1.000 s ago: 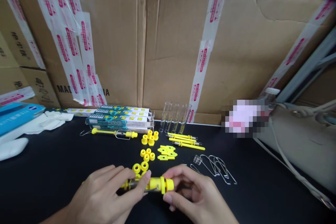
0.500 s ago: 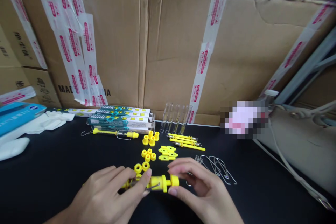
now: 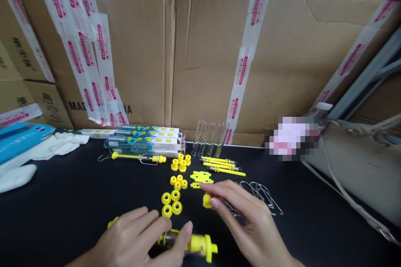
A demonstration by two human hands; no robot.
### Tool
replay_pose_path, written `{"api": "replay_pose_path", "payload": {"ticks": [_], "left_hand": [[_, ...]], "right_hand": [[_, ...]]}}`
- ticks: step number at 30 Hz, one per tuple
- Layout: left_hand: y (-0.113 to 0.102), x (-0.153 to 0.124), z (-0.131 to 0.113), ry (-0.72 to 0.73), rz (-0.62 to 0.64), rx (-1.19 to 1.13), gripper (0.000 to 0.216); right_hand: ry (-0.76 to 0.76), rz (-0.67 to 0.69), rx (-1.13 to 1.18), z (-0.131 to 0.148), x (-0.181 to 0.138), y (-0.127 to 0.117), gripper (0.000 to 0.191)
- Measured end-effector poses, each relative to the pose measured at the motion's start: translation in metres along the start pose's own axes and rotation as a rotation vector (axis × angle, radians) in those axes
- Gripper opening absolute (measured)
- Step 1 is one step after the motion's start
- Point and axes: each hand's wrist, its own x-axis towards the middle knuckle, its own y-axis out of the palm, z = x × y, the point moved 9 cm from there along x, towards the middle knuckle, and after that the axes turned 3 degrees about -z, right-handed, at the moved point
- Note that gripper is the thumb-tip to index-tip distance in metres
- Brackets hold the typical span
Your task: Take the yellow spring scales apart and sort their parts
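My left hand (image 3: 138, 235) is wrapped round a spring scale (image 3: 200, 244) with a clear tube and yellow end pieces, lying sideways. Its yellow right end sticks out past my thumb; much of the tube is hidden under my fingers. Pinched between the thumb and fingertips of my right hand (image 3: 247, 219) is a small yellow cap (image 3: 206, 201), held apart from the scale's end. Several yellow rings (image 3: 176, 207) lie just beyond my left hand. Flat yellow tabs (image 3: 202, 179) are beyond my right fingertips.
Farther back lie a finished-looking spring scale (image 3: 134, 157), small yellow collars (image 3: 178, 182), yellow caps (image 3: 181, 162), yellow rods with springs (image 3: 222, 164) and clear tubes (image 3: 209, 139). Printed boxes (image 3: 147, 139) are stacked behind. Wire hooks (image 3: 261, 196) sit at right, near a bag (image 3: 354, 175).
My right hand has pulled the yellow cap off the spring scale's end and moved up, away from it. The scale, in my left hand, has shifted down and slightly right.
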Motion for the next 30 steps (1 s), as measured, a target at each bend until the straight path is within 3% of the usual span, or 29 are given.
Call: {"api": "replay_pose_path", "payload": {"ticks": [5,12,16,26,30], "left_hand": [[0.004,0.002,-0.006,0.026,-0.003,-0.009,0.023],[0.006,0.0,-0.005,0.028,0.017,-0.007,0.022],[0.009,-0.005,0.001,0.02,0.028,0.015,0.018],[0.01,-0.005,0.009,-0.026,-0.005,0.1,0.03],[0.012,-0.006,0.017,-0.078,-0.025,0.096,0.026]], "right_hand": [[0.01,0.064,0.012,-0.002,0.016,0.02,0.012],[-0.101,0.238,-0.024,-0.002,0.047,0.069,0.021],[-0.112,0.265,-0.061,-0.01,0.053,0.084,0.024],[-0.098,0.234,-0.064,-0.016,0.052,0.074,0.018],[0.063,0.173,0.111,-0.02,0.038,0.051,0.017]]}}
